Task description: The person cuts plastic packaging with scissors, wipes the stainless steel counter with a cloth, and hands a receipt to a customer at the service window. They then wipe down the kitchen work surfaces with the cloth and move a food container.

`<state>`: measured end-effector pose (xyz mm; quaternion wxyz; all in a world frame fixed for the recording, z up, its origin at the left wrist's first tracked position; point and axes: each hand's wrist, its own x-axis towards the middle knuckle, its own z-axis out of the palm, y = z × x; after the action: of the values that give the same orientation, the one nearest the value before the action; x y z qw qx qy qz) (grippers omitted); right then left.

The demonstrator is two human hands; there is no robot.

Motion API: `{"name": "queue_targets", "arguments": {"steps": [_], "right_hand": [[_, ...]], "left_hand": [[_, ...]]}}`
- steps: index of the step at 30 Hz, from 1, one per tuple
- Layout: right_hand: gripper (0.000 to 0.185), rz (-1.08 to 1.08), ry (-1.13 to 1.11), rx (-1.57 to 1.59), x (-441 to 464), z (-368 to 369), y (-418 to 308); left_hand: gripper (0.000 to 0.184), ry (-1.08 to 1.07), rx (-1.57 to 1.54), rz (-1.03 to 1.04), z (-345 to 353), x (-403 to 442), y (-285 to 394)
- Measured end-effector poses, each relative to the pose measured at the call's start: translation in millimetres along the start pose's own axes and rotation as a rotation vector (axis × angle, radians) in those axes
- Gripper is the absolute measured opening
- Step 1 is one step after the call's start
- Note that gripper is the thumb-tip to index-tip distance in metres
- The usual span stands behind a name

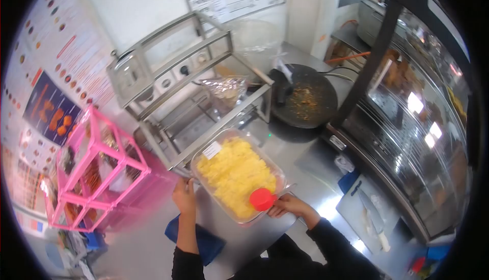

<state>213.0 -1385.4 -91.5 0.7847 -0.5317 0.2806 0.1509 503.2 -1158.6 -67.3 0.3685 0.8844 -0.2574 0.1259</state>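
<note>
A clear plastic tub (204, 192) of crumbly yellow food (237, 170) stands on the steel counter, with a white label on its far left part. My right hand (289, 206) is closed at the tub's near right edge, gripping the handle of a red scoop (261, 199). The scoop's round cup is over the yellow food. Beside the tub's left edge is my left hand (184, 196), its fingers loosely apart with nothing seen in them. Whether it touches the tub I cannot tell. A folded blue cloth (196, 239) lies under my left forearm.
Left stands a pink rack (97, 198) with packets. A metal frame (224, 114) rises behind the tub, with a foil-covered item (226, 89) in it. A dark pan (305, 96) holds browned bits. Right are a glass display case (402, 127) and a knife (374, 216) on a board.
</note>
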Motion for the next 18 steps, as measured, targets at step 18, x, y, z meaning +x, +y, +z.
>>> {"name": "queue_targets", "arguments": {"steps": [18], "right_hand": [[0.032, -0.895, 1.094, -0.629, 73.0, -138.0, -314.3]], "left_hand": [[0.034, -0.035, 0.397, -0.484, -149.1, -165.0, 18.2]]}}
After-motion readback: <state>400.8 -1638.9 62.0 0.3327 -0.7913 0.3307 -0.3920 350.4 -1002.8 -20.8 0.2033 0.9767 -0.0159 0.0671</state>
